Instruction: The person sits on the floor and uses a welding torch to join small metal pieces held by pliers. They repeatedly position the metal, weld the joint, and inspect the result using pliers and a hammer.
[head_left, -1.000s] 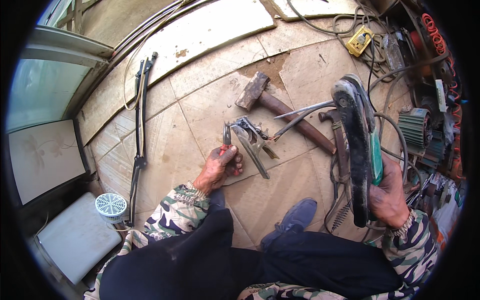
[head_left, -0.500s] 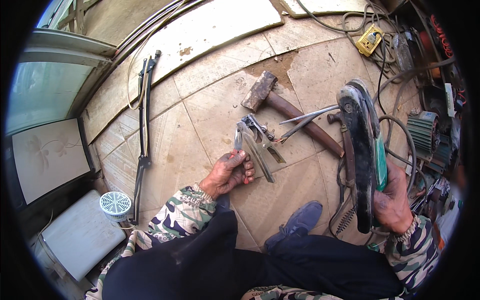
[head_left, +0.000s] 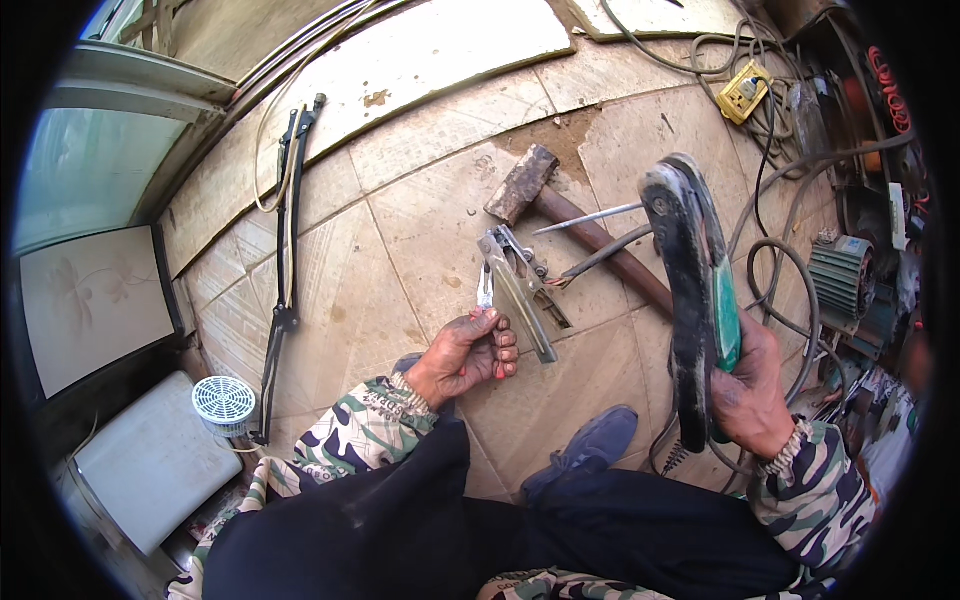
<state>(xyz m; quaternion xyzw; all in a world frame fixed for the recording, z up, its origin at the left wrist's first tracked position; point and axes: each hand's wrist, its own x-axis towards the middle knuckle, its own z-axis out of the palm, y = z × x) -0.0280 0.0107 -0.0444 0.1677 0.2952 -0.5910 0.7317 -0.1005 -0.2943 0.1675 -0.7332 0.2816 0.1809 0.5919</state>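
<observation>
My left hand [head_left: 468, 357] is closed around red-handled pliers [head_left: 486, 288]. The silver jaws of the pliers meet a metal bracket [head_left: 520, 298], a long plate with small hinged parts at its top, lying over the tiles. On the right, my right hand [head_left: 752, 398] grips a black and green welding electrode holder [head_left: 686, 310], raised close to the camera. A thin grey rod [head_left: 588, 218] juts left from it, its tip above and right of the bracket. Behind the holder lies a sledgehammer [head_left: 523, 186] with a brown handle, partly hidden.
A folded black metal arm [head_left: 285, 240] lies at left, by a round white grille [head_left: 223, 402]. Cables [head_left: 800, 300] loop at right around a yellow outlet box [head_left: 744, 92] and a green motor [head_left: 841, 273]. My shoe [head_left: 590, 450] stands near the bracket.
My right hand has moved left with the electrode holder, bringing the rod's tip nearer the bracket. My left hand and the pliers have shifted slightly right and down.
</observation>
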